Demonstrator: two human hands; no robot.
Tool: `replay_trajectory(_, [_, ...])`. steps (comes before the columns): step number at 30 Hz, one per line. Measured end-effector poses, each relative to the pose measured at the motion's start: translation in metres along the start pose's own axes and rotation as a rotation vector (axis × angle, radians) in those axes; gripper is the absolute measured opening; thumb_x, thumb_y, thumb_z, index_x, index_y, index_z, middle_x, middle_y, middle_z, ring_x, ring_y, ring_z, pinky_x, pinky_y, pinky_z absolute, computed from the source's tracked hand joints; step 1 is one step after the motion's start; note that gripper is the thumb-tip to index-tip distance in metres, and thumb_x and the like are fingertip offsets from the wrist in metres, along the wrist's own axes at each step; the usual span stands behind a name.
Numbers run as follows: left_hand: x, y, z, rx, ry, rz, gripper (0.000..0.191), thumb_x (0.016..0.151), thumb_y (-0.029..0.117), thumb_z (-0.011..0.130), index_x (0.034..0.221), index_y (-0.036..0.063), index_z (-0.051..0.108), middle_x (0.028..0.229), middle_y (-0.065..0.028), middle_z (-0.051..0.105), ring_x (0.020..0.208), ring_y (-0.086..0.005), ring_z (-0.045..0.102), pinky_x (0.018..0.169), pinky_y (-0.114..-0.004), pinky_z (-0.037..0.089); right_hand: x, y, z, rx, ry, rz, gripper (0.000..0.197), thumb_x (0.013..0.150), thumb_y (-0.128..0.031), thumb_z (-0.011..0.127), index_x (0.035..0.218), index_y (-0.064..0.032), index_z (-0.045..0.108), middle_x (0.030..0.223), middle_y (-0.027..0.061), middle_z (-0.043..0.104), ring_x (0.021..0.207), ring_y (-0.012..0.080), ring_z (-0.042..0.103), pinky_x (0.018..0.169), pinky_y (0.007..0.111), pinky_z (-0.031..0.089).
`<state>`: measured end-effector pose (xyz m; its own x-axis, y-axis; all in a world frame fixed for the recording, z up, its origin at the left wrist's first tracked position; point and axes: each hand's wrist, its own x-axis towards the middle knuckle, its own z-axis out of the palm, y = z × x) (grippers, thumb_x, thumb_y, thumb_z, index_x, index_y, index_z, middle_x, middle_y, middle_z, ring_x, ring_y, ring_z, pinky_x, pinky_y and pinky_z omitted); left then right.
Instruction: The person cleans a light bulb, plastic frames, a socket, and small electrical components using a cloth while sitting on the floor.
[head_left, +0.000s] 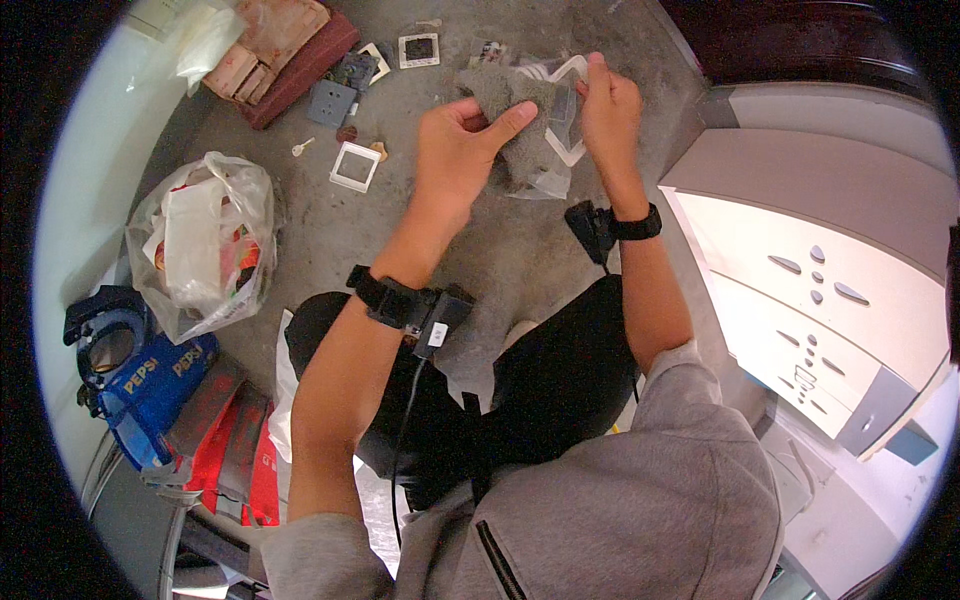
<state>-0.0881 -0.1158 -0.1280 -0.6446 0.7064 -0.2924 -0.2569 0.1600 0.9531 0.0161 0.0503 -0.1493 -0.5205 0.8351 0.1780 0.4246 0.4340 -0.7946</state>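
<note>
My left hand (457, 146) grips a grey, rough-textured bundle (517, 139), its thumb on top. Clear plastic (551, 185) shows around and below the bundle; whether the grey stuff is inside a bag or lies on it, I cannot tell. In my right hand (611, 109) is a white square plastic frame (566, 148), pinched at its right side. The bundle and plastic partly hide this frame. Both hands are over the concrete floor, close together, and a strapped device sits on each wrist.
Loose on the floor are a second white frame (355, 166), a grey socket plate (331, 103), a framed plate (418, 50) and a key (302, 146). A clear bag of rubbish (214, 240) stands left, near a worn cardboard box (289, 34). White drawers (750, 247) flank the right.
</note>
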Motion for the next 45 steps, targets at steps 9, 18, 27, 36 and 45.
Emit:
replay_trajectory(9, [0.009, -0.016, -0.005, -0.312, -0.273, -0.132, 0.027, 0.087, 0.026, 0.079, 0.094, 0.0013, 0.070, 0.084, -0.0013, 0.069, 0.069, -0.0073, 0.059, 0.060, -0.024, 0.044, -0.009, -0.023, -0.010, -0.109, -0.141, -0.213, 0.048, 0.100, -0.030, 0.050, 0.071, 0.0067, 0.059, 0.068, 0.0292, 0.053, 0.064, 0.0473, 0.057, 0.058, 0.049, 0.041])
replay_trajectory(18, [0.005, -0.015, -0.006, -0.608, -0.232, -0.185, 0.030, 0.087, 0.019, 0.079, 0.104, -0.0026, 0.068, 0.094, -0.0064, 0.071, 0.080, -0.0125, 0.067, 0.074, -0.026, 0.053, -0.013, -0.027, -0.003, -0.024, -0.265, -0.191, 0.047, 0.101, -0.031, 0.051, 0.074, 0.0074, 0.057, 0.060, 0.0208, 0.054, 0.054, 0.0304, 0.059, 0.056, 0.044, 0.043])
replay_trajectory(27, [0.001, 0.005, -0.007, -0.370, 0.058, 0.006, 0.024, 0.087, 0.016, 0.078, 0.101, -0.0024, 0.071, 0.091, -0.0054, 0.072, 0.080, -0.0113, 0.065, 0.074, -0.025, 0.052, -0.024, -0.027, 0.024, 0.791, -0.198, 0.452, 0.033, 0.105, -0.034, 0.050, 0.088, -0.0066, 0.054, 0.072, -0.0021, 0.048, 0.063, 0.0095, 0.042, 0.059, 0.025, 0.036])
replay_trajectory(36, [0.003, -0.011, 0.004, -0.597, -0.092, -0.128, 0.026, 0.092, 0.029, 0.075, 0.082, 0.0057, 0.068, 0.076, 0.0038, 0.062, 0.065, -0.0049, 0.051, 0.059, -0.023, 0.040, -0.001, -0.005, 0.010, 0.315, 0.015, -0.033, 0.035, 0.104, -0.033, 0.053, 0.080, -0.0075, 0.055, 0.069, -0.0070, 0.044, 0.060, 0.0044, 0.036, 0.053, 0.024, 0.031])
replay_trajectory(45, [0.009, -0.011, -0.008, -0.640, -0.153, -0.216, 0.026, 0.092, 0.031, 0.074, 0.089, 0.0050, 0.069, 0.083, 0.0014, 0.066, 0.070, -0.0066, 0.056, 0.063, -0.025, 0.044, -0.020, -0.028, 0.007, -0.127, -0.125, -0.483, 0.026, 0.099, -0.025, 0.057, 0.092, -0.0033, 0.070, 0.068, 0.0175, 0.064, 0.060, 0.0339, 0.063, 0.058, 0.041, 0.046])
